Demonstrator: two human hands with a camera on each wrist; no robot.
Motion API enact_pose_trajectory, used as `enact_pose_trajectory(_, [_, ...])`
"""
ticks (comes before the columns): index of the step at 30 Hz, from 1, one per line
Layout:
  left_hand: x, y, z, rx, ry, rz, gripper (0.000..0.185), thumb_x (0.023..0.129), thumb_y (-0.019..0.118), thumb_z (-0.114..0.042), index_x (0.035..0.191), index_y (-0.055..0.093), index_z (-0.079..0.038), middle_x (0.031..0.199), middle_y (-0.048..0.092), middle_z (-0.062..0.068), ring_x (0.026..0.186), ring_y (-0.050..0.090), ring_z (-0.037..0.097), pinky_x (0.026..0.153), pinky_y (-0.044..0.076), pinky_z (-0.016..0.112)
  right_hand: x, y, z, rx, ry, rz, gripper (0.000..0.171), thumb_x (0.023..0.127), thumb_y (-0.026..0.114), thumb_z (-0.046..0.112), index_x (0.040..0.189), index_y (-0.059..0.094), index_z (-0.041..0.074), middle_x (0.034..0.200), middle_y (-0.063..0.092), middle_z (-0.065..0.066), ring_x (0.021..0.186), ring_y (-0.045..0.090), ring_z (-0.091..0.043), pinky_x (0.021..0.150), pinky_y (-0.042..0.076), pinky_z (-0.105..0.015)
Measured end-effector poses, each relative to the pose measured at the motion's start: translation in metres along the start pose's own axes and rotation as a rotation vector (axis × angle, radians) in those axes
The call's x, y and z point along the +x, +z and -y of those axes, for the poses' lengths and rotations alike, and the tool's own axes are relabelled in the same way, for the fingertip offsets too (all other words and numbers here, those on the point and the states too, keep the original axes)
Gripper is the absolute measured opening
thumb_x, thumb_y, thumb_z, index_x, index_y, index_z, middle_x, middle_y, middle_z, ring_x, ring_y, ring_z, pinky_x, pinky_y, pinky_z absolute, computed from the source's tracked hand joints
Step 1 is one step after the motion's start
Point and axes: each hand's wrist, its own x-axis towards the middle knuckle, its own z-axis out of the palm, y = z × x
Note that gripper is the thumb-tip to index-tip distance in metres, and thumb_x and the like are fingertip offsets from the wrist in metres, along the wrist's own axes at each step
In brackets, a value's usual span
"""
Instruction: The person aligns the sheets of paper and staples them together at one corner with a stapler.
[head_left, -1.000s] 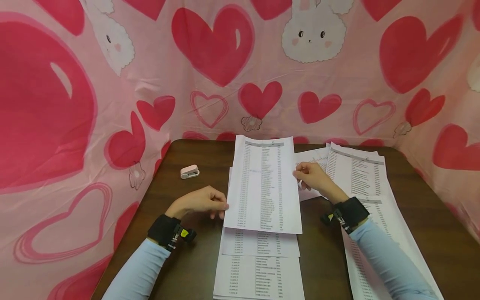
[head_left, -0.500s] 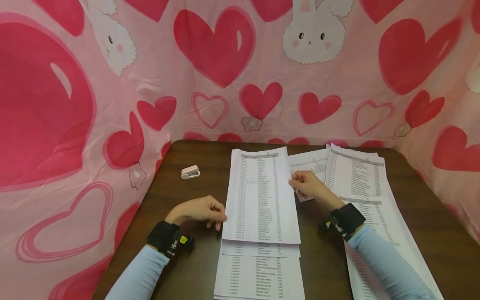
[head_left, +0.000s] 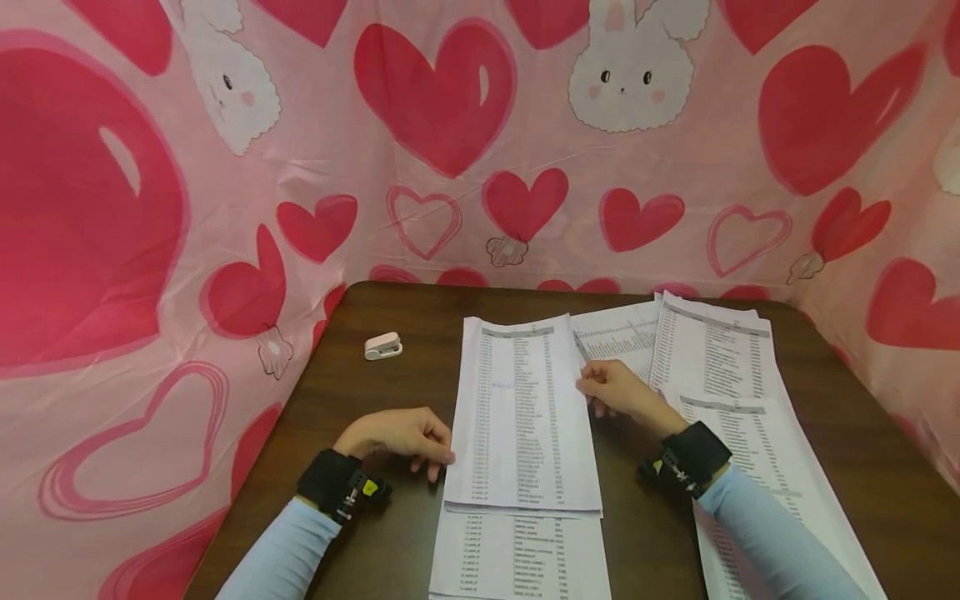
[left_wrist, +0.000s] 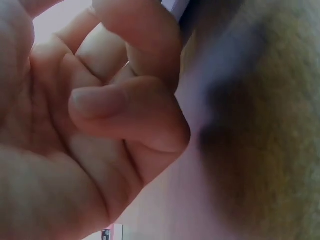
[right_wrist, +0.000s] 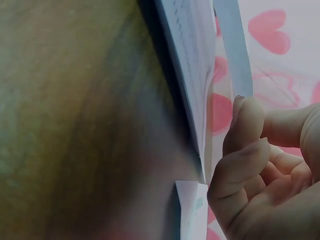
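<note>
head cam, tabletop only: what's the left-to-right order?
Small pink-white stapler → left hand, at the left edge of the centre sheet → centre printed sheet → right hand, at that sheet's right edge → printed sheets on the right.

Printed sheets [head_left: 525, 408] at frame centre and right stack [head_left: 712, 350] carry columns of small print; too small to read. No legible label on white stapler [head_left: 383, 345], upper left of table.
</note>
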Motion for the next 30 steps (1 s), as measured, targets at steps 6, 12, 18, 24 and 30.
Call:
enact_pose_trajectory(6, [0.003, 0.002, 0.002, 0.032, 0.003, 0.004, 0.018, 0.095, 0.064, -0.020, 0.085, 0.073, -0.007, 0.071, 0.070, 0.015, 0.054, 0.054, 0.010, 0.051, 0.043, 0.021, 0.000, 0.005, -0.007, 0.008, -0.016, 0.012, 0.016, 0.094, 0.064, 0.018, 0.100, 0.061, 0.003, 0.066, 0.060, -0.006, 0.050, 0.056, -0.020, 0.045, 0.044, -0.028])
enact_pose_trajectory(12, [0.003, 0.003, 0.001, 0.059, -0.014, -0.011, 0.018, 0.094, 0.065, -0.021, 0.085, 0.074, -0.008, 0.070, 0.070, 0.016, 0.053, 0.053, 0.011, 0.051, 0.043, 0.022, 0.001, 0.006, -0.010, 0.020, -0.023, 0.013, 0.017, 0.094, 0.064, 0.018, 0.101, 0.062, 0.002, 0.065, 0.059, -0.005, 0.050, 0.056, -0.020, 0.045, 0.044, -0.028])
enact_pose_trajectory(18, [0.004, 0.001, 0.000, 0.078, -0.020, -0.017, 0.019, 0.094, 0.066, -0.021, 0.082, 0.075, -0.010, 0.070, 0.070, 0.017, 0.053, 0.052, 0.013, 0.050, 0.042, 0.023, 0.002, 0.007, -0.010, 0.020, -0.015, 0.018, 0.018, 0.093, 0.065, 0.018, 0.102, 0.062, 0.002, 0.068, 0.061, -0.005, 0.051, 0.056, -0.020, 0.044, 0.043, -0.026])
enact_pose_trajectory(24, [0.003, 0.000, -0.002, 0.091, -0.063, 0.021, 0.023, 0.094, 0.066, -0.025, 0.081, 0.075, -0.009, 0.067, 0.070, 0.008, 0.052, 0.054, 0.011, 0.049, 0.042, 0.021, 0.002, 0.007, -0.010, 0.026, 0.002, 0.035, 0.021, 0.093, 0.066, 0.021, 0.101, 0.065, 0.002, 0.071, 0.063, -0.007, 0.052, 0.057, -0.020, 0.043, 0.040, -0.025])
enact_pose_trajectory(30, [-0.001, -0.005, -0.011, 0.165, -0.090, -0.070, 0.035, 0.095, 0.063, -0.033, 0.074, 0.071, -0.007, 0.060, 0.065, 0.001, 0.050, 0.053, 0.013, 0.048, 0.039, 0.024, 0.004, 0.004, -0.014, 0.000, 0.004, 0.011, 0.021, 0.095, 0.063, 0.024, 0.095, 0.068, 0.004, 0.065, 0.063, -0.006, 0.050, 0.055, -0.018, 0.042, 0.040, -0.025])
